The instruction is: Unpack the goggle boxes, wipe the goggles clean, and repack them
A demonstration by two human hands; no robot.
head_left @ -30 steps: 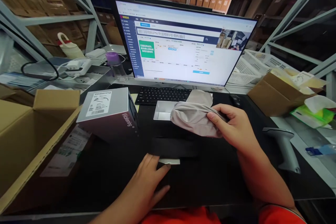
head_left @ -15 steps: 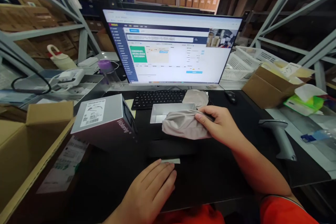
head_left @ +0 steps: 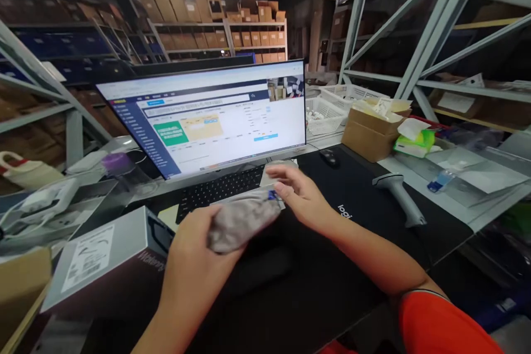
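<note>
My left hand point(head_left: 194, 257) is closed around a soft beige-grey cloth pouch point(head_left: 240, 221), held above the black desk mat point(head_left: 332, 265) in front of the keyboard point(head_left: 219, 188). My right hand point(head_left: 301, 193) hovers just right of the pouch's end, fingers loosely spread and blurred, touching or nearly touching a small blue spot at the pouch's tip. A shallow white tray point(head_left: 271, 199) lies under the hands, mostly hidden. A second beige pouch point(head_left: 277, 168) sits by the keyboard behind my right hand.
A monitor point(head_left: 203, 116) stands behind the keyboard. A grey product box point(head_left: 99, 260) lies at the left, a mouse point(head_left: 329, 157) and a handheld barcode scanner point(head_left: 398, 191) at the right. Cardboard box point(head_left: 369, 130), white baskets point(head_left: 332, 108) and shelving surround the desk.
The view swung up and to the right. The cloth pouch went from my right hand into my left hand, which rose off the mat. My right hand opened beside it.
</note>
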